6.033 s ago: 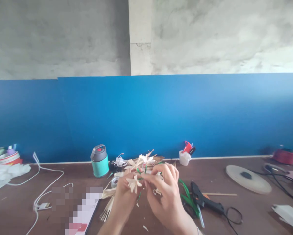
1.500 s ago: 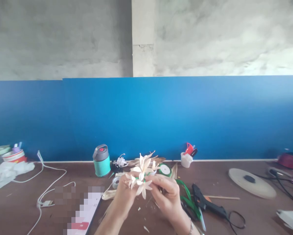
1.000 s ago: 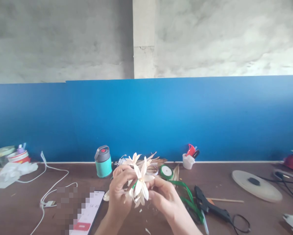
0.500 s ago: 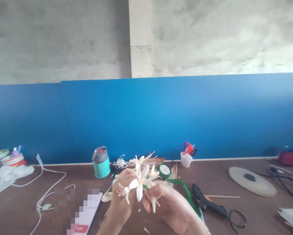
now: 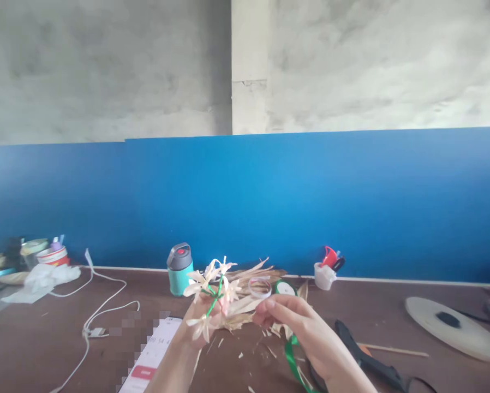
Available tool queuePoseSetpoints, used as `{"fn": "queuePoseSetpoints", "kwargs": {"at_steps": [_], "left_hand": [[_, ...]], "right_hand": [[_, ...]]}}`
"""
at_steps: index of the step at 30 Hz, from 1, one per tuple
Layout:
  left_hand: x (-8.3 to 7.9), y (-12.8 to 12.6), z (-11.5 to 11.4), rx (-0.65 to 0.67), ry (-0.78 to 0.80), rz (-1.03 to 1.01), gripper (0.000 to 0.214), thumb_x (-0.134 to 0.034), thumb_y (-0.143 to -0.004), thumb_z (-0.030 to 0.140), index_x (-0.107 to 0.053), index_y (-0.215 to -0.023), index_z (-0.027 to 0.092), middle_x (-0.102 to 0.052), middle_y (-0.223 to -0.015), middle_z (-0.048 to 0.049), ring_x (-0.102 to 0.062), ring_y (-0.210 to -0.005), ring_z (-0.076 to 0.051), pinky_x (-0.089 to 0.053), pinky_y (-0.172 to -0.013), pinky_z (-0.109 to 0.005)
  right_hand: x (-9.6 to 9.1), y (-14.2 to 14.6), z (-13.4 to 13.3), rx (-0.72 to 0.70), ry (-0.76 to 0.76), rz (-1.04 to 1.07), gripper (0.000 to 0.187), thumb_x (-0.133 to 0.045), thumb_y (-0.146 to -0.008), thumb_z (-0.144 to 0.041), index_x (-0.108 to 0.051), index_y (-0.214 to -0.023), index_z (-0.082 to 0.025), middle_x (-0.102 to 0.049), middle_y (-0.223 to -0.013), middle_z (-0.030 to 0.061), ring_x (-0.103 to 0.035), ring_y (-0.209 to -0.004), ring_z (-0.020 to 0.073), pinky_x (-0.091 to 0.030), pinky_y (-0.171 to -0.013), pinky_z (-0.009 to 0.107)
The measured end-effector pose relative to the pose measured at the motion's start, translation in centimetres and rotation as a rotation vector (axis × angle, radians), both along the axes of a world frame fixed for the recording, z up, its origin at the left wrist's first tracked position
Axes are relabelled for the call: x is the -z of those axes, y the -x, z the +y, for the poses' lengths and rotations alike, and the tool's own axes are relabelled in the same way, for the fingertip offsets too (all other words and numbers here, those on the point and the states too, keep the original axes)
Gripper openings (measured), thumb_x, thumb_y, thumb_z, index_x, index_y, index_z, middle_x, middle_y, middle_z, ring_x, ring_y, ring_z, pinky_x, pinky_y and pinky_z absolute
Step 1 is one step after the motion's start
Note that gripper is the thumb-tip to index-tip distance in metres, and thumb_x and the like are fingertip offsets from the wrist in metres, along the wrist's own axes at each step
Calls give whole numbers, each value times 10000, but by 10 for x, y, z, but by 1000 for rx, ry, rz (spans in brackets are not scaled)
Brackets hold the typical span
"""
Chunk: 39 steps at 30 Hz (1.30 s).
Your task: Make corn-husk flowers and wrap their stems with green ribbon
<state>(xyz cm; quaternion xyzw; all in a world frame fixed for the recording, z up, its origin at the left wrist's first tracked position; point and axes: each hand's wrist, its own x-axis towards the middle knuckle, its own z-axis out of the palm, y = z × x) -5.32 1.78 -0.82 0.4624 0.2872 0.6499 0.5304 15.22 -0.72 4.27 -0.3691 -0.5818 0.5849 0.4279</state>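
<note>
My left hand (image 5: 195, 316) is closed around a spray of cream-white flowers (image 5: 214, 300) with green-wrapped stems, raised above the table. Blossoms cover most of its fingers. To the right, apart from the flowers, my right hand (image 5: 300, 322) has thumb and fingertips pressed together; whether anything small is between them cannot be made out. Pale dried husks (image 5: 245, 305) lie behind and between the hands. A spool of green ribbon (image 5: 286, 288) stands just past my right fingers, and loose green ribbon (image 5: 293, 360) runs beside that wrist. A clear tape roll (image 5: 260, 287) is among the husks.
A turquoise flask (image 5: 180, 275) stands behind my left hand, a phone (image 5: 157, 349) lies left of that forearm. White cables (image 5: 93, 316) spread further left. On the right are a glue gun (image 5: 368, 360), a thin stick (image 5: 396, 350), a pen cup (image 5: 324, 277) and a round lid (image 5: 453, 330).
My right hand has come away from the flowers and moved right. The left hand has tilted the spray, so its green stems now show. The view has shifted slightly left.
</note>
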Motion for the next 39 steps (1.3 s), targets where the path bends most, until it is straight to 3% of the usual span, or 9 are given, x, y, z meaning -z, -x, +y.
{"fn": "queuePoseSetpoints", "kwargs": {"at_steps": [4, 10, 13, 17, 23, 29, 32, 36, 39], "left_hand": [[4, -4, -1, 94, 5, -151, 426, -818, -511, 536, -533, -436, 228, -401, -421, 49, -530, -611, -176, -486, -785, -394], [-4, -13, -6, 253, 85, -117, 214, -823, -585, 347, -700, -538, 178, -613, -505, -16, -543, -541, -152, -475, -636, -317], [-11, -22, -11, 293, 132, -98, 162, -850, -541, 286, -747, -602, 177, -674, -568, -21, -549, -521, -137, -441, -566, -272], [-19, -33, -17, 314, 153, -92, 224, -831, -591, 378, -776, -636, 166, -683, -560, -37, -555, -523, -137, -416, -543, -257], [-16, -36, -16, 263, 152, -125, 208, -860, -532, 363, -788, -636, 199, -677, -545, -15, -563, -534, -134, -421, -549, -248], [-3, -28, -10, 271, 151, -119, 280, -858, -528, 416, -790, -707, 211, -652, -554, -5, -568, -535, -129, -435, -546, -244], [1, -26, -8, 286, 130, -100, 296, -838, -556, 443, -780, -686, 183, -638, -547, -19, -574, -537, -143, -427, -529, -248], [9, -24, -7, 327, 125, -50, 352, -796, -605, 504, -774, -684, 162, -674, -588, -58, -599, -554, -161, -434, -532, -257], [15, -20, -6, 368, 141, -7, 423, -786, -575, 571, -761, -661, 157, -673, -567, -66, -598, -530, -167, -426, -511, -261]], "right_hand": [[0, -4, 4, 28, -56, -88, 322, -683, -775, -486, -739, -682, -183, -729, -748, 59, -599, -741, 193, -440, -755, 295], [5, 9, -2, 112, -126, 136, 280, -775, -696, -420, -719, -853, -195, -672, -793, 35, -575, -750, 186, -447, -697, 276], [6, 21, -9, 78, -197, 159, 255, -789, -676, -388, -709, -809, -186, -647, -792, 35, -570, -796, 206, -453, -730, 297], [8, 31, -13, 51, -117, 271, 210, -767, -710, -371, -673, -778, -196, -648, -690, 13, -579, -685, 187, -458, -679, 300], [12, 30, -9, 162, -412, 121, 137, -706, -777, -342, -734, -785, -208, -652, -747, 42, -586, -828, 233, -436, -819, 334], [3, 22, -13, 34, -149, 314, 186, -657, -775, -383, -705, -809, -206, -687, -753, 42, -597, -738, 215, -448, -733, 313], [-1, 20, -17, 3, -119, 359, 250, -618, -792, -421, -679, -729, -187, -675, -700, 51, -598, -730, 223, -438, -726, 316], [-4, 21, -21, -2, -44, 351, 218, -709, -754, -377, -635, -678, -186, -645, -616, 14, -590, -645, 187, -426, -694, 296], [-5, 20, -22, -86, 24, 372, 251, -682, -770, -337, -607, -590, -179, -621, -577, 18, -577, -617, 174, -420, -671, 287]]}}
